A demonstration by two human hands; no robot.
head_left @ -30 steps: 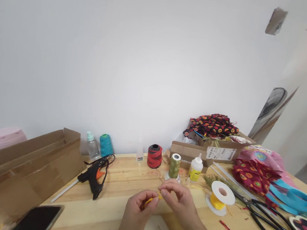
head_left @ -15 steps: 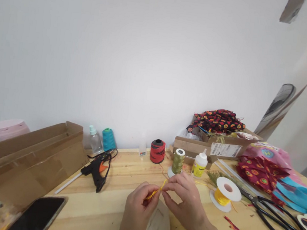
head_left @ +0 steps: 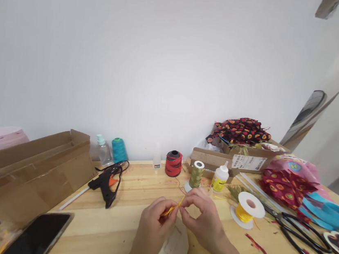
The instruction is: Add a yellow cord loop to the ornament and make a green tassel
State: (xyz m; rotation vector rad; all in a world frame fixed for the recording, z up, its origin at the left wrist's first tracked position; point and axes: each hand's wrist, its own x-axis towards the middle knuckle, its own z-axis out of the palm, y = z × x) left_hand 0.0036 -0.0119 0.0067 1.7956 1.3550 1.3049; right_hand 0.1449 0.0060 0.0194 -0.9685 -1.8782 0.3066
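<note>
- Cord (head_left: 174, 208), short and yellow, is pinched between both hands above a white card (head_left: 174, 249), at the near middle of the table (head_left: 137, 189).
- Left hand (head_left: 152, 228): fingers curled in, with thumb and forefinger closed on the cord's lower end.
- Right hand (head_left: 204, 220): at 3 o'clock of the left, with thumb and forefinger nipped on the cord's upper end. Its other fingers are loosely bent, and the two hands' fingertips nearly meet.
- Olive spool (head_left: 196, 174): upright at 12 o'clock of the hands, just beyond them.
- Glue bottle (head_left: 220, 178): just beside the olive spool at 3 o'clock.
- Yellow spool (head_left: 247, 208): near the right hand at 2 o'clock, standing on its white flange.
- Red spool (head_left: 173, 163): at 11 o'clock of the hands, close to the wall.
- Scissors (head_left: 301, 238): flat at 3 o'clock, beyond the yellow spool.
- Glue gun (head_left: 105, 181): at 10 o'clock of the left hand, well apart.
- Phone (head_left: 38, 236): at 8 o'clock by the near edge, with its screen dark.
- Box (head_left: 27, 175): open cardboard at 9 o'clock, far left.
</note>
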